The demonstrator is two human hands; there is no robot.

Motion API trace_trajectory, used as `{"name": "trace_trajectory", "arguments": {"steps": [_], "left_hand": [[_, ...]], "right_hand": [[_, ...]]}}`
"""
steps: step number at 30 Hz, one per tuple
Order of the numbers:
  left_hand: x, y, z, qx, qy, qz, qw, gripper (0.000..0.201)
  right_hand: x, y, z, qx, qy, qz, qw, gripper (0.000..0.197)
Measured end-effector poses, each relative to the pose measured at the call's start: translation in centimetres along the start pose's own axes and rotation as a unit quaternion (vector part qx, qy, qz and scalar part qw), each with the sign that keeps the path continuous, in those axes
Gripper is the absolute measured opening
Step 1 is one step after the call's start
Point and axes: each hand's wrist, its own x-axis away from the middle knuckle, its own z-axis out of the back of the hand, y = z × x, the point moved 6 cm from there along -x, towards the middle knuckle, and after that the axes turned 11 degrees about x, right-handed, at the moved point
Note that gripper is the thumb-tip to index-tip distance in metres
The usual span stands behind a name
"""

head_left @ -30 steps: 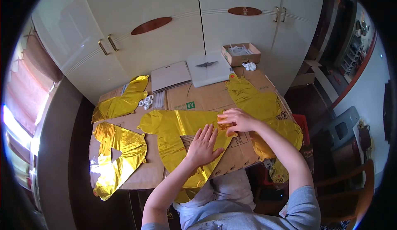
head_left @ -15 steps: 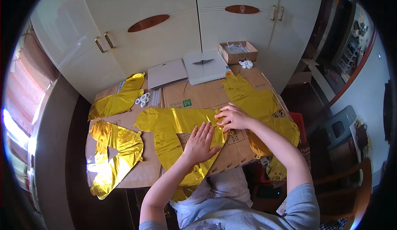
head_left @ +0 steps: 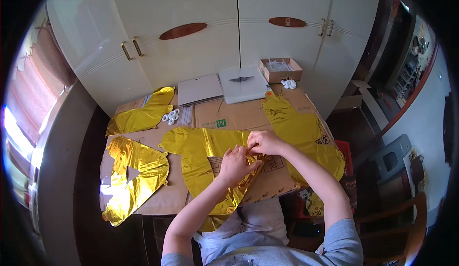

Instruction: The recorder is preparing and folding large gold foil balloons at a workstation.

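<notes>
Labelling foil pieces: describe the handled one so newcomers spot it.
Find the cardboard-covered table before the white cabinets. A gold foil piece overhangs the middle of its near edge. Unlike neighbouring foils, it has the left hand and right hand on it.

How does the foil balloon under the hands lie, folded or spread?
Mostly spread: the gold foil balloon lies flat at left on cardboard. The left hand and right hand hide whether its right end is folded.

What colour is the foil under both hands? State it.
The foil is shiny gold; the head view shows it best.
</notes>
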Motion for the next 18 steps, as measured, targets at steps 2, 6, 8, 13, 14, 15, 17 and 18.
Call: {"name": "trace_trajectory", "arguments": {"steps": [2,6,8,13,14,15,17,18], "left_hand": [[-0.2,0.3,-0.3,0.025,-0.016,0.033,0.999,0.044],[0.5,-0.5,-0.7,-0.003,0.08,-0.015,0.997,0.037],[0.7,-1.2,-1.0,0.036,0.061,-0.008,0.997,0.034],[0.4,-0.7,-0.6,0.11,0.071,0.001,0.991,0.032],[0.3,-1.2,-0.4,0.139,0.061,0.021,0.988,0.032],[0.1,-1.3,-0.1,0.169,0.049,0.039,0.984,0.032],[-0.5,-1.4,0.8,0.212,0.052,0.074,0.973,0.039],[-0.7,-1.6,1.6,0.243,0.047,0.133,0.96,0.042]], "right_hand": [[0.2,1.1,-0.3,-0.036,0.046,0.0,0.998,0.026],[1.0,1.0,-0.4,-0.316,0.118,-0.076,0.938,0.055],[2.3,1.0,-0.7,-0.389,0.105,-0.206,0.892,0.06],[4.4,1.4,-3.1,-0.44,0.058,-0.239,0.864,0.053],[4.4,0.5,-3.7,-0.496,0.005,-0.22,0.84,0.046],[4.2,-0.4,-3.8,-0.516,0.047,-0.166,0.839,0.049],[4.6,0.0,-3.8,-0.269,0.088,-0.196,0.939,0.057],[4.5,-1.1,-3.3,-0.266,0.082,-0.192,0.941,0.061]]}}
